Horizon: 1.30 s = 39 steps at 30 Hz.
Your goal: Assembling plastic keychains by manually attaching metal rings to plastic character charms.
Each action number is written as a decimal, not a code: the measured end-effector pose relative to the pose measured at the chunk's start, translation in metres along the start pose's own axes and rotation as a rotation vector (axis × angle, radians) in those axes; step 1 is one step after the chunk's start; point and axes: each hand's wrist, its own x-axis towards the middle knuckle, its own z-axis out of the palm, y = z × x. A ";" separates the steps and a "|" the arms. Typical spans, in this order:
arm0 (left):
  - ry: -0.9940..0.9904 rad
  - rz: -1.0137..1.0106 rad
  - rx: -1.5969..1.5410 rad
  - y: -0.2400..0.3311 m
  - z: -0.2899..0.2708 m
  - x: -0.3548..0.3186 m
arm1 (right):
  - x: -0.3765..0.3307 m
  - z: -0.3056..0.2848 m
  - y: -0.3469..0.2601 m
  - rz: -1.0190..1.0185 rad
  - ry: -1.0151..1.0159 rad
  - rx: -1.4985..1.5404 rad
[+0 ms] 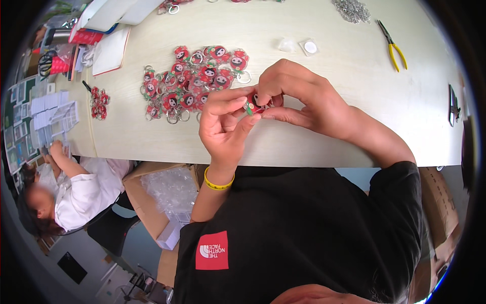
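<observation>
My left hand (225,124) and my right hand (298,93) meet above the near edge of the pale table (354,142). Together they pinch one small red charm (254,104) with a panda face, fingers closed around it. A yellow band sits on my left wrist. Just beyond my hands lies a pile of the same red panda charms with metal rings (192,81).
Yellow-handled pliers (392,45) and a heap of metal rings (352,10) lie at the far right. Two small clear bags (298,46) sit behind my hands. A smaller charm cluster (98,104) lies left. Another seated person (76,187) works at the left; a cardboard box with plastic bags (167,192) stands below the table.
</observation>
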 end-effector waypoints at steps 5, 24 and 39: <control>-0.033 -0.023 0.022 0.006 0.003 0.001 | -0.001 -0.001 0.004 -0.059 -0.034 0.025; 0.123 -0.125 -0.346 0.007 -0.009 -0.003 | -0.014 -0.014 0.005 0.163 0.122 -0.022; -0.069 -0.231 -0.151 0.023 -0.008 -0.008 | -0.013 0.014 -0.010 0.474 -0.034 0.519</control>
